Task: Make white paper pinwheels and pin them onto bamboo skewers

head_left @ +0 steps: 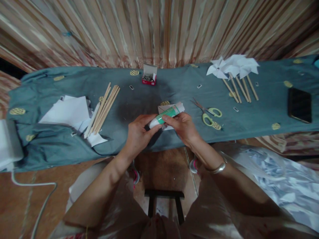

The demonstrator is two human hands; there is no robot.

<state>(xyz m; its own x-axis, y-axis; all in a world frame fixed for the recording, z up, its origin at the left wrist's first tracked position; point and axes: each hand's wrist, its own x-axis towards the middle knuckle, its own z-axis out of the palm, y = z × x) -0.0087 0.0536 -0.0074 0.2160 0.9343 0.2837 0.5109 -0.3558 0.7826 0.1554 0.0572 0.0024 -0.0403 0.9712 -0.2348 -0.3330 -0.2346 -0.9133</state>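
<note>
Both hands grip a white and green glue stick [166, 114] above the middle of the cloth. My left hand [141, 131] pinches its lower left end between thumb and fingers. Closer to the other end, my right hand [183, 126] wraps round it, thumb on the green label. Underneath, a white paper piece [169, 128] lies on the cloth, mostly covered by the stick and fingers. Scissors with green handles [208, 114] rest to the right of my right hand, blades apart.
White paper pieces [68, 111] and several wooden sticks [106, 108] lie at left. A red box of small metal parts [149, 78] stands at the back. Paper pinwheels [235, 66] and a black phone [299, 105] lie at right. A white device [8, 144] sits at far left.
</note>
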